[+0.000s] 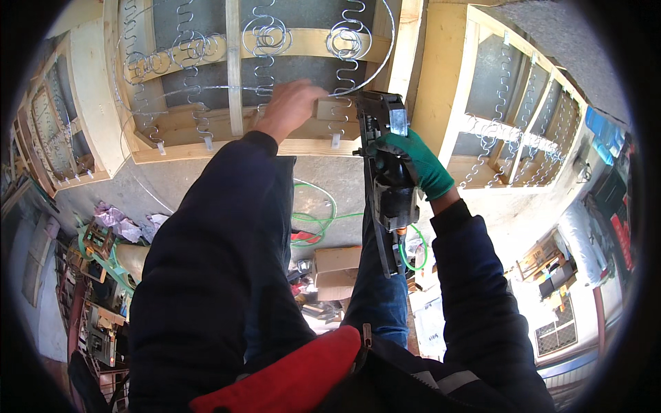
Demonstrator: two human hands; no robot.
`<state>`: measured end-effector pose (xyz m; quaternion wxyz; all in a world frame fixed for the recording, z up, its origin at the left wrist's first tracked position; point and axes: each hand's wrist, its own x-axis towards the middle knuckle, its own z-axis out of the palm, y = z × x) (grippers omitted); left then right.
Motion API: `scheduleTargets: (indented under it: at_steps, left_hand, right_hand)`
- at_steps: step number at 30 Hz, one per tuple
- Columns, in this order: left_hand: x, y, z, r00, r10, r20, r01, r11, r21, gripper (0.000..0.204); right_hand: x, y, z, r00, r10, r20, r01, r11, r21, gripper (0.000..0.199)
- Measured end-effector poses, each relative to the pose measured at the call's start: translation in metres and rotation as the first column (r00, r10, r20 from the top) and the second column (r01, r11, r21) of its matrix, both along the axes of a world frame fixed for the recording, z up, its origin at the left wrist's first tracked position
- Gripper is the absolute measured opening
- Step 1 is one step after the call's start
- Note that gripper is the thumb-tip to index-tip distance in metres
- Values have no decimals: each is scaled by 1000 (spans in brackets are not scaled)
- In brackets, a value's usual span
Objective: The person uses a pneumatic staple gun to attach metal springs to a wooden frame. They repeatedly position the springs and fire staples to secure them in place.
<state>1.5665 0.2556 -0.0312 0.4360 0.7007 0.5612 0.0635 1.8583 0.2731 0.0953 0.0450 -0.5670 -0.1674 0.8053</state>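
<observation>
My bare left hand [292, 108] is closed on a metal wire [237, 87] that crosses the zigzag springs [263, 69] of a wooden frame [234, 41]. To the right of the hand the wire curves up in a wide loop. In its green glove, my right hand [416, 162] grips a black air-powered fastening gun [394, 196], held upright. The gun's top end is beside the frame's right-hand post, close to the wire. A green air hose [422, 256] joins its lower end. My left fingertips are partly hidden.
Another wooden frame with springs [506, 131] is at the right, and one more frame [58, 131] at the left. On the floor below lie a cardboard box [337, 272], coiled green hose [332, 206] and scattered scraps. Cluttered items [103, 251] fill the lower left.
</observation>
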Motion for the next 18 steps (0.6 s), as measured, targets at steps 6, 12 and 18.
scheduleTargets:
  at_steps: [6,12,18]
  left_hand:
    - [-5,9,0,997,-74,-8,73,997,-3,37]
    - [-12,10,-2,999,-54,5,54,998,-45,38]
    - [-10,7,-7,999,-27,28,27,999,-28,32]
  right_hand:
    - [-18,-8,-8,998,-66,8,66,997,-32,24]
    - [-24,-8,-7,999,-54,7,54,998,31,24]
    - [-20,-3,3,998,-31,63,30,999,23,31]
